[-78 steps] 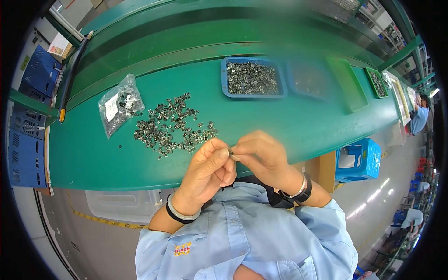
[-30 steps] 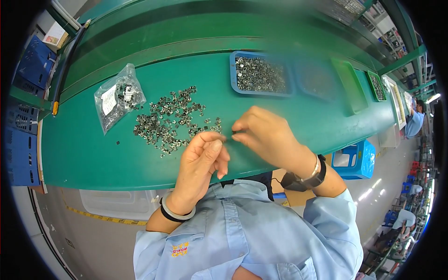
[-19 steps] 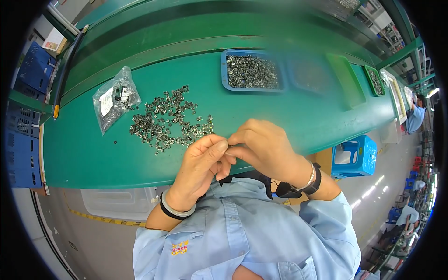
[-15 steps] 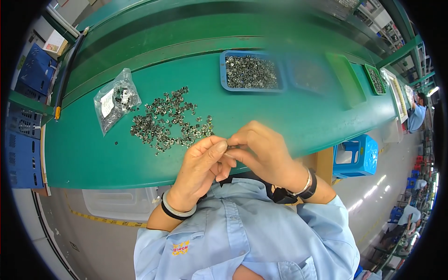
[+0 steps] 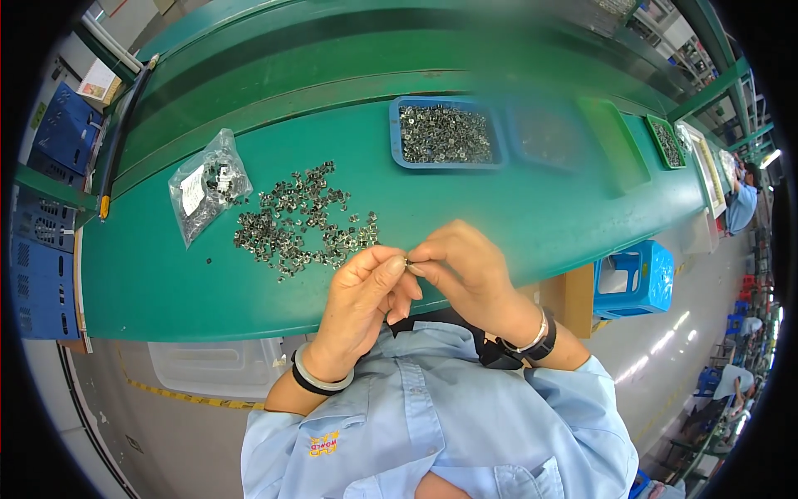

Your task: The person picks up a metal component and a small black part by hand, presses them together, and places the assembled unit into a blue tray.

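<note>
Presently, left hand (image 5: 356,298) and right hand (image 5: 470,268) pinch a small part (image 5: 407,263) near frame centre; loose metal pieces (image 5: 309,214) lie left of centre.

Green bench (image 5: 166,291) holds small metal parts (image 5: 270,237), clear bag (image 5: 223,193), blue tray (image 5: 396,137), probably green tray (image 5: 622,150)

The left hand (image 5: 362,291) and right hand (image 5: 470,266) meet above the near side of a worktable (image 5: 166,291), a small part (image 5: 407,263) between their fingertips. Beyond them to the left lies a heap of loose parts (image 5: 266,235), a bag (image 5: 206,193) farther left. Behind, a filled tray (image 5: 396,137) sits with more trays (image 5: 617,145) to its right. Crates (image 5: 41,287) stand past the table's left end, a stool (image 5: 659,281) before it at right.
</note>
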Demonstrator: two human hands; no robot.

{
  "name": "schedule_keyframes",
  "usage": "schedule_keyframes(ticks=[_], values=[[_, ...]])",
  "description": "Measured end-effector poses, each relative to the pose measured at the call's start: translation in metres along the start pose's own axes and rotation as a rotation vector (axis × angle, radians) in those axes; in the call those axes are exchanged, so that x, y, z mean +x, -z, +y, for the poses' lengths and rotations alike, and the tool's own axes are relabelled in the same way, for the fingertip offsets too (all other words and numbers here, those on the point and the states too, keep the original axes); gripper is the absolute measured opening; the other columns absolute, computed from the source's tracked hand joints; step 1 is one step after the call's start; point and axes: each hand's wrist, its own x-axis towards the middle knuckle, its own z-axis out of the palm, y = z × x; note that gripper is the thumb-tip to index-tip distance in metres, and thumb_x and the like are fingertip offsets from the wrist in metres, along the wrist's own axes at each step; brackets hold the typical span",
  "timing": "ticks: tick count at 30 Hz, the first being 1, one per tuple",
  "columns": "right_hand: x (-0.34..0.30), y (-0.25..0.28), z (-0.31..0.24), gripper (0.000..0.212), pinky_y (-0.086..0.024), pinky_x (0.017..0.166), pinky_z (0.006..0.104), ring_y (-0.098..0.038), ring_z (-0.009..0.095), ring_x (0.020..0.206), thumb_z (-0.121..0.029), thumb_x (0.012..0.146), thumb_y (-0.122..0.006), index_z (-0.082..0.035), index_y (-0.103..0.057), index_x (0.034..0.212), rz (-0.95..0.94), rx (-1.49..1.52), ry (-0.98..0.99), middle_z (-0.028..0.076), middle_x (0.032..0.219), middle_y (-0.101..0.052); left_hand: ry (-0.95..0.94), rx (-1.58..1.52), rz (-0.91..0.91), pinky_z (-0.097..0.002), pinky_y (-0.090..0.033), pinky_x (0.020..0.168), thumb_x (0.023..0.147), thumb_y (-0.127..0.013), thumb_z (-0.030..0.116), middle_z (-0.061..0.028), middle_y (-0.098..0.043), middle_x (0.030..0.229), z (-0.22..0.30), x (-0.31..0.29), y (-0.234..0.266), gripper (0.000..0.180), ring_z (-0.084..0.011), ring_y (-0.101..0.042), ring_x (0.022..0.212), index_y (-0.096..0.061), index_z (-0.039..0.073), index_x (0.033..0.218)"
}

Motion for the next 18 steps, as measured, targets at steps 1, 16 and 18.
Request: schedule_keyframes(ticks=[1,16,18], values=[[-0.0002,-0.0007,0.0008,0.023,-0.047,0.064,0.0322,-0.059,0.022,0.077,0.0,0.072,-0.07,-0.006,-0.06,0.092,0.001,-0.005,0.002,0.006,0.085,-0.061,-0.002,0.005,0.003,-0.0201,-0.039,0.044,0.096,-0.05,0.02,-0.0091,-0.063,0.075,0.0003,0.0002,-0.0001,0.019,-0.0084,-0.052,0.053,-0.056,0.002,0.097],[0.0,-0.0027,0.0008,0.022,-0.047,0.061,0.0324,-0.059,0.023,0.074,0.0,0.071,-0.07,-0.006,-0.061,0.089,0.044,-0.024,0.06,0.006,0.083,-0.061,0.025,-0.04,0.008,-0.0214,-0.036,0.042,0.094,-0.054,0.02,-0.0069,-0.058,0.065,-0.0016,0.0054,-0.0001,0.016,-0.0111,-0.05,0.05,-0.052,0.004,0.092],[-0.001,-0.0026,0.0001,0.021,-0.047,0.061,0.0325,-0.059,0.023,0.074,0.0,0.071,-0.07,-0.006,-0.061,0.089,0.051,-0.009,0.056,0.006,0.083,-0.061,0.016,-0.125,-0.054,-0.0215,-0.036,0.042,0.094,-0.054,0.02,-0.0061,-0.057,0.064,-0.0045,0.0058,0.0009,0.016,-0.0112,-0.05,0.05,-0.051,0.005,0.09]])
